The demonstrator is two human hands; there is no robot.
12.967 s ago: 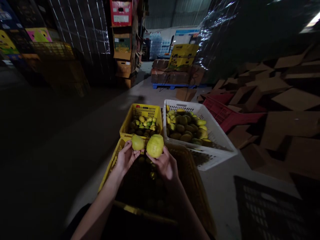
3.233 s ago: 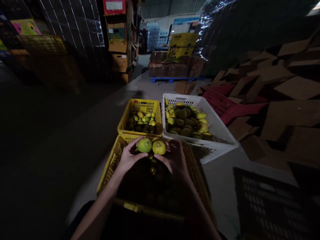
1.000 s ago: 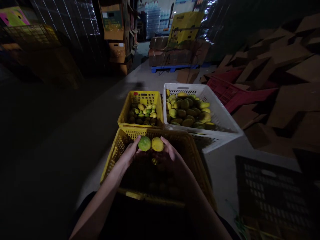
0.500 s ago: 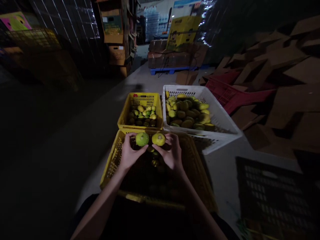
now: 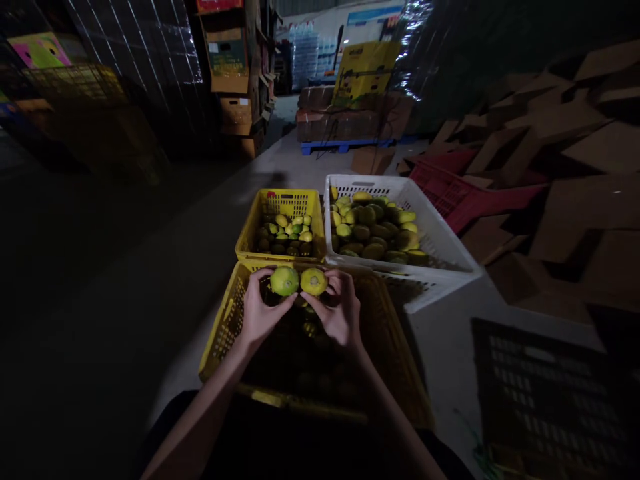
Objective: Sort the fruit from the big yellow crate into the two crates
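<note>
My left hand (image 5: 260, 310) holds a green round fruit (image 5: 284, 281). My right hand (image 5: 340, 312) holds a yellower fruit (image 5: 313, 281) right beside it, the two fruits almost touching. Both hands hover over the far end of a large yellow crate (image 5: 220, 333) in front of me, whose dark inside holds several more fruits. Just beyond stand a small yellow crate (image 5: 250, 230) with small green and yellow fruits and a white crate (image 5: 440, 240) with larger ones.
A dark crate (image 5: 540, 393) lies at the lower right. Flattened cardboard boxes (image 5: 575, 173) and a red crate (image 5: 450, 200) pile up on the right. Stacked boxes (image 5: 230, 73) and a blue pallet (image 5: 350, 143) with cartons stand further back. The concrete floor on the left is dark.
Over the last second both hands lifted the two fruits slightly and turned them, keeping them side by side above the near crate. The view shifted a little.
</note>
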